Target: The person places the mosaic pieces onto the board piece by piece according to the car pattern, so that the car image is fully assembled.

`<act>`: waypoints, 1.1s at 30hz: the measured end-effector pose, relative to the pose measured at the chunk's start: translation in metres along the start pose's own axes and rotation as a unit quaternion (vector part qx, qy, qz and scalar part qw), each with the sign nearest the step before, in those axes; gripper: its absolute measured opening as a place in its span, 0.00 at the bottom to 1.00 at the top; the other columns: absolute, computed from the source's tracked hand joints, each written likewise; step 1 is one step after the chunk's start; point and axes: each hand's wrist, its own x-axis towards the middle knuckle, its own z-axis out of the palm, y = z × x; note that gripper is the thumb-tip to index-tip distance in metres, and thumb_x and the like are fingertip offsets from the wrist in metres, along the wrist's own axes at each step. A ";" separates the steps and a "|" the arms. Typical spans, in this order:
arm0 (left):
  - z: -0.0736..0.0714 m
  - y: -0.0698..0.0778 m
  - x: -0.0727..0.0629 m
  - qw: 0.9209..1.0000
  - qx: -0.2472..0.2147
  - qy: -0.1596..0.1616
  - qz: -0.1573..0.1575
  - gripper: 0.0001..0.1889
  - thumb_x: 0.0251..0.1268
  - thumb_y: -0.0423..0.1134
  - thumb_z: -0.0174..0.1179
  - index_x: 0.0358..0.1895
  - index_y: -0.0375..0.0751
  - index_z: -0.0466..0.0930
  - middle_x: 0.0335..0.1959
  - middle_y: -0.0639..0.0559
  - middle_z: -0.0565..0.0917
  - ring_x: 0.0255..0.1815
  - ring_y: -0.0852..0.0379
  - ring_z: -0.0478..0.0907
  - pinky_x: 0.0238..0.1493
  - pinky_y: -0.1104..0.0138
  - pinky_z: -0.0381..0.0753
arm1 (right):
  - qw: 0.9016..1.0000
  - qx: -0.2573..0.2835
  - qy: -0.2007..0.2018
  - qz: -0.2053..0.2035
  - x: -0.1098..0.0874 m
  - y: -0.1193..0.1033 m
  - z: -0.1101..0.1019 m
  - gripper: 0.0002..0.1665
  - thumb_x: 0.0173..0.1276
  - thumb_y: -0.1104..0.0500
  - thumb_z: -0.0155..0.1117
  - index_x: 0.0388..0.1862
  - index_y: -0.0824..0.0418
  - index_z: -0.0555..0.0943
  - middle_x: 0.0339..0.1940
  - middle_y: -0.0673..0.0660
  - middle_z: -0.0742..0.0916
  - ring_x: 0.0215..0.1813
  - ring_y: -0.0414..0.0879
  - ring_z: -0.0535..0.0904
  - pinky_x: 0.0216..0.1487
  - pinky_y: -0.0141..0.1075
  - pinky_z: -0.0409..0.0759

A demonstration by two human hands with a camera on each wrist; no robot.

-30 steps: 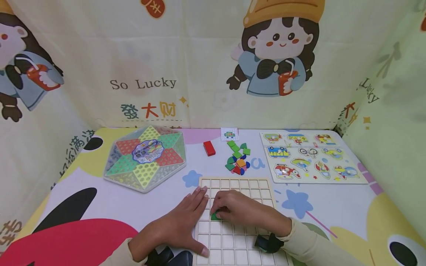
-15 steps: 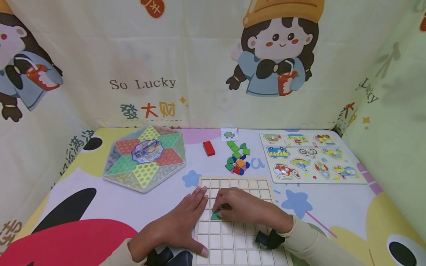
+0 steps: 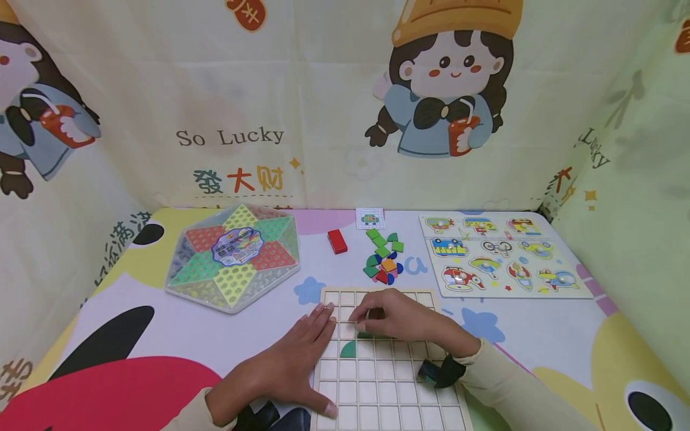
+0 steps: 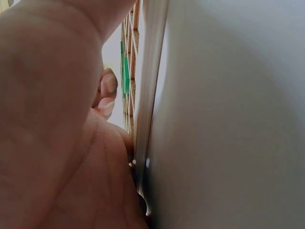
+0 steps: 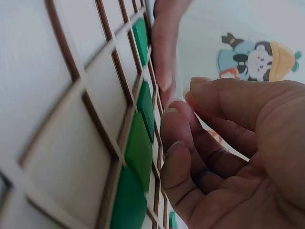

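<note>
Lifted off the green quarter-circle tile (image 3: 348,349), the right hand (image 3: 401,314) has shifted up the wooden grid board (image 3: 385,413), its fingers loosely bent and holding nothing. That tile lies in a cell of the second column from the left. Further green tiles (image 5: 138,150) sit in the grid. The left hand (image 3: 293,362), fingers straight, rests on the board's left edge on the counter (image 3: 237,338).

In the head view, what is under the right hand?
Under the right hand is the wooden grid board; green pieces show at the hand's near edge. What the hand covers there cannot be seen from above.
</note>
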 end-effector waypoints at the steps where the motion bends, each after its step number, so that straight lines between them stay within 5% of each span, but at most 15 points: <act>1: 0.000 0.000 0.000 1.000 -0.001 -0.001 -0.001 0.67 0.42 0.80 0.58 0.78 0.38 0.43 0.80 0.50 0.33 0.78 0.50 0.27 0.73 0.47 0.42 | 1.000 0.010 0.003 0.001 0.000 0.003 -0.002 0.09 0.68 0.62 0.66 0.46 0.56 0.86 0.41 0.45 0.86 0.41 0.39 0.78 0.44 0.33 0.79; 8: 0.000 0.000 -0.001 1.000 -0.006 -0.005 -0.009 0.67 0.41 0.81 0.57 0.78 0.40 0.43 0.80 0.51 0.33 0.78 0.51 0.27 0.73 0.47 0.42 | 0.999 0.031 0.042 0.008 0.003 0.019 -0.013 0.09 0.68 0.65 0.63 0.44 0.58 0.87 0.40 0.48 0.86 0.37 0.43 0.77 0.35 0.32 0.77; 18: 0.001 0.000 -0.001 1.000 -0.010 0.004 0.005 0.66 0.43 0.79 0.59 0.78 0.38 0.43 0.80 0.49 0.34 0.78 0.49 0.27 0.73 0.47 0.41 | 0.988 0.024 0.131 0.078 0.001 0.039 -0.034 0.08 0.68 0.65 0.64 0.42 0.59 0.88 0.39 0.50 0.87 0.37 0.46 0.77 0.35 0.33 0.77; 27: 0.000 -0.001 -0.002 1.000 -0.025 0.004 0.000 0.66 0.42 0.79 0.59 0.78 0.39 0.43 0.80 0.50 0.34 0.78 0.50 0.28 0.73 0.46 0.40 | 0.963 0.025 0.216 0.158 0.005 0.054 -0.058 0.09 0.69 0.63 0.64 0.45 0.62 0.87 0.40 0.53 0.87 0.40 0.48 0.79 0.37 0.35 0.76; 33: 0.001 -0.001 0.000 1.000 -0.021 0.004 0.003 0.67 0.42 0.79 0.58 0.78 0.39 0.42 0.80 0.50 0.34 0.78 0.50 0.27 0.73 0.47 0.41 | 0.955 0.021 0.243 0.170 0.004 0.068 -0.071 0.11 0.69 0.61 0.64 0.48 0.63 0.86 0.41 0.55 0.87 0.38 0.49 0.75 0.34 0.35 0.72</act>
